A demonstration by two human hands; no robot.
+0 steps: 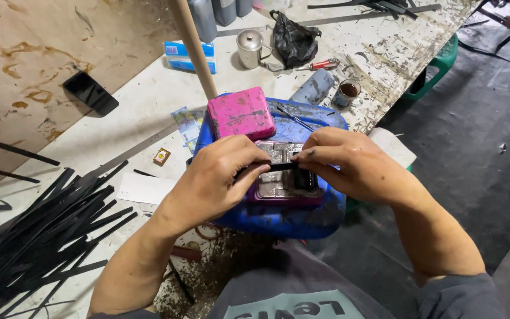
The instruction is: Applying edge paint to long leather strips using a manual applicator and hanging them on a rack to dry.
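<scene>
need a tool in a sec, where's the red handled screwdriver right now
In the head view the red-handled screwdriver lies at the far side of the white table, just below the black plastic bag and right of the small metal pot.

- Light is even and soft, fairly bright on the pale counter from nine to one o'clock.
- The floor at three o'clock sits much dimmer, going near black toward the right edge.
- Shadows are faint and short; a soft dark patch lies under the blue block at six o'clock.
- Small glints show on the metal cup at twelve o'clock and on the silvery plate at centre.
- Both hands are sharp at centre, left hand and right hand.
- The wide lens bends straight lines near the borders; the black strips at eight o'clock fan outward.
- The far corners look slightly softer.
</scene>
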